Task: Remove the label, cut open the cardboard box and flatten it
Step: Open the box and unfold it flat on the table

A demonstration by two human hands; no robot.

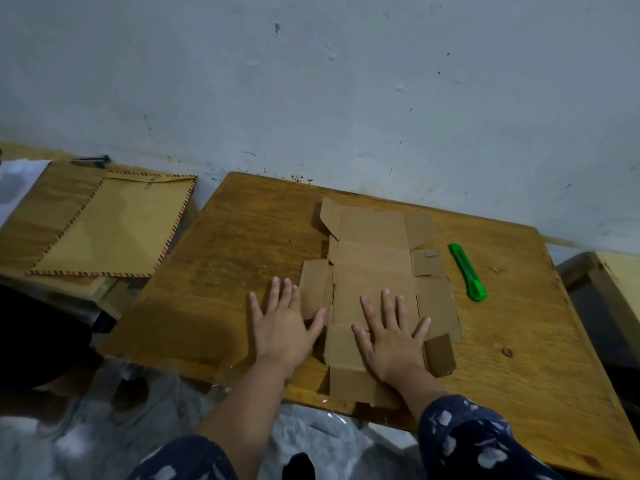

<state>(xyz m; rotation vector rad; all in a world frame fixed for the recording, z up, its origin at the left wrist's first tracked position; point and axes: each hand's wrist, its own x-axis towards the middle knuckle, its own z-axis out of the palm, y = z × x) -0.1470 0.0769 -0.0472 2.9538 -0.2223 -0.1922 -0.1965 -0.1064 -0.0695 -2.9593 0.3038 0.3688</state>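
Observation:
The brown cardboard box [374, 251] lies unfolded and flat on the wooden table [242, 244], its flaps spread to both sides. My right hand [389, 336] rests palm down on its near middle panel, fingers spread. My left hand [284, 323] lies palm down on the table just left of the cardboard, its thumb touching a left flap. A green utility knife [467, 273] lies on the table to the right of the cardboard, apart from both hands. I see no label.
A large brown envelope [114, 226] with a striped border lies on a second wooden surface to the left. White paper [17, 185] shows at the far left edge. A grey wall runs behind the table. Another wooden piece of furniture [616, 289] stands at the right.

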